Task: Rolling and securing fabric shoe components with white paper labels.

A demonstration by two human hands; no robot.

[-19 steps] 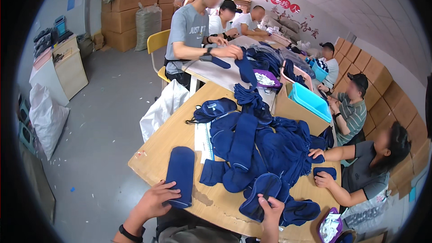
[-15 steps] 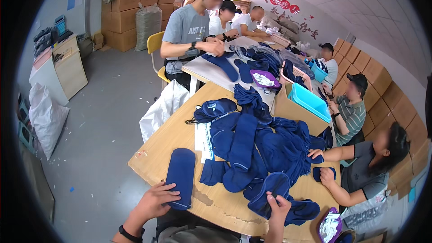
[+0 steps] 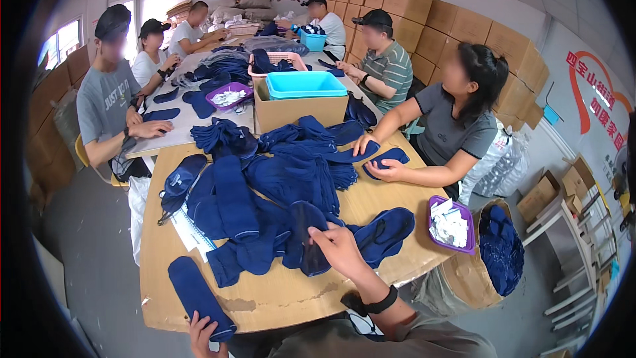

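At the table's near left edge, my left hand (image 3: 207,337) grips the near end of a long, flat navy fabric slipper (image 3: 197,292) with a rounded far end. My right hand (image 3: 336,246) pinches the upper part of another navy slipper (image 3: 307,242) between thumb and fingers, at the near side of the pile. Its darker opening faces up. Beyond it spreads a heap of navy slippers (image 3: 281,176), some bundled. More slippers (image 3: 384,235) lie just right of my right hand. A white printed strip (image 3: 190,229) sticks out under the heap's left side.
Across the right corner, a co-worker's hands (image 3: 377,159) handle navy slippers. A purple basket of white tags (image 3: 469,213) sits at the right edge, above a carton of navy pieces (image 3: 474,278). Behind the heap stands a cardboard box (image 3: 301,113) with a blue tray (image 3: 308,84).
The view has swung to the right, bringing the purple basket and carton fully in. My left fingers, laid flat on the slipper before, now curl at its near end. My right hand still pinches its slipper.
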